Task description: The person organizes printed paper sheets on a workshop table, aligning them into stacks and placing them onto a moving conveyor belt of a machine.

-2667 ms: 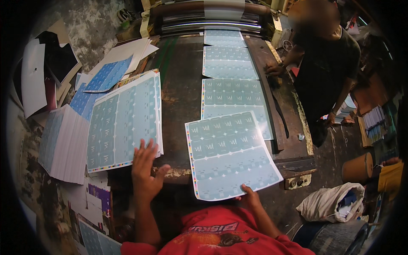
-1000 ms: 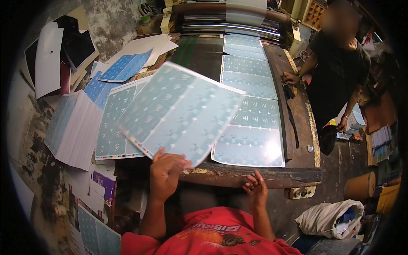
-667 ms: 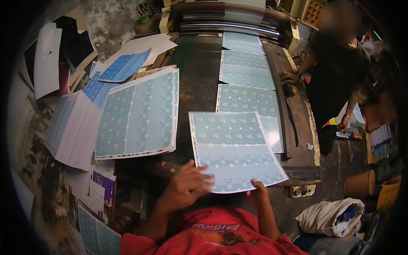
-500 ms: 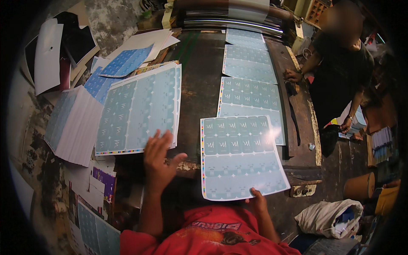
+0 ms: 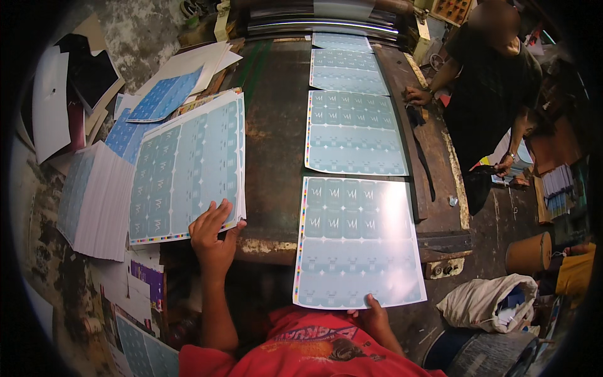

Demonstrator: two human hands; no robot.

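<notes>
My right hand [image 5: 377, 315] pinches the near edge of a printed sheet [image 5: 352, 256], thumb on top and fingers underneath. Pale teal-blue, with rows of white marks and a colour strip down its left edge, the sheet lies over the near end of the dark machine bed [image 5: 270, 157] and juts out toward me. Light glares off its right side. On the left, my left hand [image 5: 213, 235] is open, its fingers resting on the near right corner of a stack of similar sheets [image 5: 188, 160], its thumb by the stack's edge. Farther up the bed lies a line of sheets [image 5: 358, 132].
Shiny rollers [image 5: 323, 26] cross the bed's far end. A person [image 5: 493, 107] stands at the right, one hand on the bed's side. A second paper pile [image 5: 103, 201] leans at the left. A white sack [image 5: 490, 305] and a brown bucket [image 5: 529, 254] stand at lower right.
My left hand has lowered onto the stack's corner. My right hand has drawn the sheet slightly nearer and flatter, apart from the sheet behind it. The whole view has shifted a little.
</notes>
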